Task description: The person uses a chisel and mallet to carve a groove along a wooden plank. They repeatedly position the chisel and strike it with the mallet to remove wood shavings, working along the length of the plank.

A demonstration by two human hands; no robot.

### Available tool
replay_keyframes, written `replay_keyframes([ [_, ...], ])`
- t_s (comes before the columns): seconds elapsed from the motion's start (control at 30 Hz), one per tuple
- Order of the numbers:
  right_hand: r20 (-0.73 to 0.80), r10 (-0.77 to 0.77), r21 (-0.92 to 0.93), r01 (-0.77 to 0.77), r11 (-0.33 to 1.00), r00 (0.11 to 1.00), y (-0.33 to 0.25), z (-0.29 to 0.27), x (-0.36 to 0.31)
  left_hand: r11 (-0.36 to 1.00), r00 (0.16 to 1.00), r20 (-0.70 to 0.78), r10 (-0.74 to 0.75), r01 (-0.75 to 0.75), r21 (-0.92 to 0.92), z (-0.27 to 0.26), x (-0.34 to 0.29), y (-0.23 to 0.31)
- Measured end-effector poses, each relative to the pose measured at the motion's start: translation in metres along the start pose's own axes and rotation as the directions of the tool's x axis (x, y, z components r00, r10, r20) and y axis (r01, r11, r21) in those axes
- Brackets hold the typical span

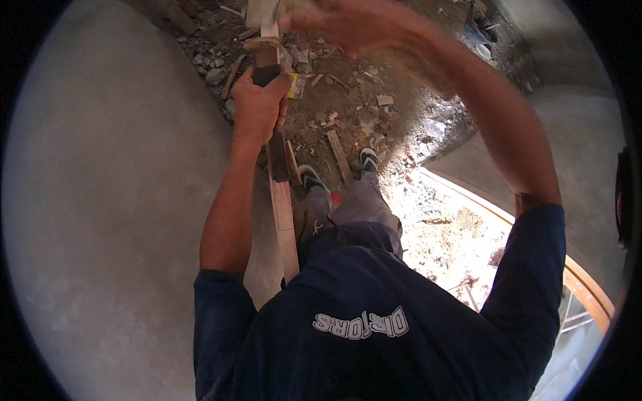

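My left hand (256, 107) is closed around a dark, flat, strip-like piece (277, 157), whose exact kind I cannot make out. Above the fist its dark upper part (267, 75) shows, with a brown section (265, 55) beyond. The strip lies along a long pale wooden board (285, 230) that runs from the far end down beside my left leg. At the top edge my right hand (361, 25) reaches across to the left, smeared by motion. Its fingers are near a pale block-like thing (261, 12) at the board's far end; whether it touches this is unclear.
A smooth grey wall (114, 200) rises close on my left. Rubble (217, 75) and wood scraps (339, 155) litter the dirt floor around my feet. At right, a curved orange-brown edge (585, 287) borders a brightly sunlit patch (435, 224). A dark container (483, 30) stands far right.
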State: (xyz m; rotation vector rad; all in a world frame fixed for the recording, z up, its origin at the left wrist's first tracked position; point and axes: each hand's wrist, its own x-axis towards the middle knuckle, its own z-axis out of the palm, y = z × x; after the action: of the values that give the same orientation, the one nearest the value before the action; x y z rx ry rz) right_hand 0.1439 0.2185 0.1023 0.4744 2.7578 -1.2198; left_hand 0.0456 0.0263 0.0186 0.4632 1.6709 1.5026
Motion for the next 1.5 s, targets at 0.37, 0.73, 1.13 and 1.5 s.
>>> replay_keyframes([
  [0.37,0.022,0.181,0.293,-0.18,0.939,0.983,0.02,-0.014,0.016,0.996,0.997,-0.041,-0.071,0.073,0.05,0.004,0.002,0.0],
  [0.73,-0.03,0.101,0.138,-0.096,0.986,0.994,0.025,0.001,0.015,0.996,0.997,0.033,-0.072,0.07,0.045,0.0,0.005,-0.008],
  [1.13,-0.017,0.218,-0.046,-0.219,0.975,0.976,-0.001,0.011,0.01,0.996,0.996,0.021,-0.084,0.083,0.042,0.002,0.001,-0.012],
  [1.5,-0.218,-0.572,-0.615,0.344,0.709,0.791,0.112,0.052,0.052,0.997,0.997,0.018,-0.075,0.075,0.017,0.004,-0.003,-0.018],
])
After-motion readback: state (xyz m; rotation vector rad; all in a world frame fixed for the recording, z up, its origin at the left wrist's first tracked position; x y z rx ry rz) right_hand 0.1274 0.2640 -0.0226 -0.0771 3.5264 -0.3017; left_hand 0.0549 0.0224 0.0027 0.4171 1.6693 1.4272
